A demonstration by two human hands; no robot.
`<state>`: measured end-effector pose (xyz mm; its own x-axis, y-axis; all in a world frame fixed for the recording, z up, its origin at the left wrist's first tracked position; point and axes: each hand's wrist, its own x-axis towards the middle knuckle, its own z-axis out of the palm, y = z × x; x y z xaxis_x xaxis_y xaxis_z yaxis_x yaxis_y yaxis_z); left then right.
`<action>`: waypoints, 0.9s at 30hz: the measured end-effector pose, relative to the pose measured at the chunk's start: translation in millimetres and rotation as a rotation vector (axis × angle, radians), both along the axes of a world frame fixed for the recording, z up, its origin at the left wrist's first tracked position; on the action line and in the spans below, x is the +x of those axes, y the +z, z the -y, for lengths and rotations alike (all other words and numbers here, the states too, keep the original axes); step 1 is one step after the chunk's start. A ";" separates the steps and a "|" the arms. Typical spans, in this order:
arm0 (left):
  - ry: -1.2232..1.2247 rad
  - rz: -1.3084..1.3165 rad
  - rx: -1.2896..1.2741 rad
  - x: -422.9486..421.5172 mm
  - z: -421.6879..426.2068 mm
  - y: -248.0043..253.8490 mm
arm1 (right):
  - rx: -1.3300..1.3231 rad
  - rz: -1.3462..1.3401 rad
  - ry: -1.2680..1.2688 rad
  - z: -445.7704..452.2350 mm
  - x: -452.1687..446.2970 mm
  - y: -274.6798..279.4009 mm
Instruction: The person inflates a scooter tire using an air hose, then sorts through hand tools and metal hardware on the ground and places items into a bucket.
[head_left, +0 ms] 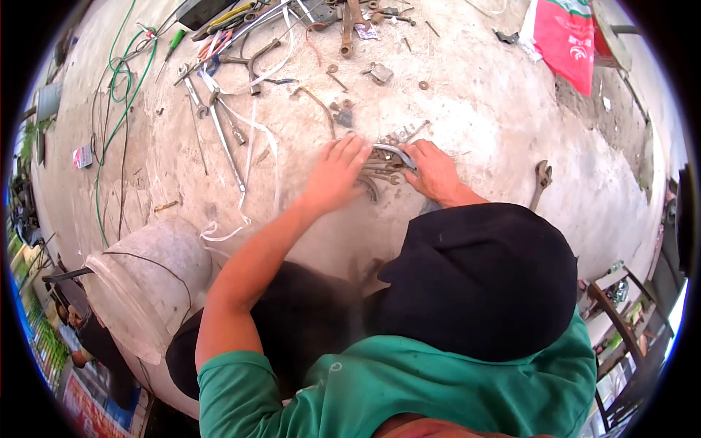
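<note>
My right hand (436, 174) has its thumb and fingers closed on the right end of a grey curved piece (394, 151), low over the floor; its exact kind is unclear. My left hand (339, 172), slightly blurred, is stretched flat, palm down, near the piece's left end. I cannot tell whether it touches it. Several small wrenches (381, 172) lie in a heap between and below my hands. Small metal parts (398, 136) are scattered just beyond them. A thin bent rod (319, 104) lies past my left fingertips.
Long wrenches (226, 144) and white strips (272, 139) lie to the left, near a green cord (130, 109). A whitish bucket (150, 274) lies tipped at lower left. An adjustable wrench (541, 179) rests at right; a red bag (568, 44) is beyond. Dark cloth (482, 285) hides my right forearm.
</note>
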<state>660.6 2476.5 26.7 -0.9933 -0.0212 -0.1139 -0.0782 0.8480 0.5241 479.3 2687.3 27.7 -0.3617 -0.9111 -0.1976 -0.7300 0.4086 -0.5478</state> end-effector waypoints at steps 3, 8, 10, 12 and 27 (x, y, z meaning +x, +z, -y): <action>0.027 -0.002 0.018 -2.6 4.6 0.4 | -0.009 -0.016 -0.025 7.6 -3.2 -3.3; -0.003 -0.025 0.006 -0.5 8.7 3.5 | 0.023 -0.003 -0.045 12.7 -4.2 -1.1; 0.035 -0.122 0.029 -4.6 9.8 9.7 | 0.042 0.008 -0.066 15.4 -4.6 7.2; 0.088 -0.139 0.038 -9.1 7.4 10.7 | 0.066 0.030 -0.087 16.6 -4.5 11.5; 0.142 -0.020 -0.187 -39.7 -6.5 0.5 | 0.044 0.132 -0.226 15.0 -8.4 21.2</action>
<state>621.0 2483.0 27.3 -0.9808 -0.1799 -0.0748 -0.1948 0.9117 0.3617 470.9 2672.4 48.9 -0.5236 -0.7996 -0.2942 -0.5405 0.5787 -0.6108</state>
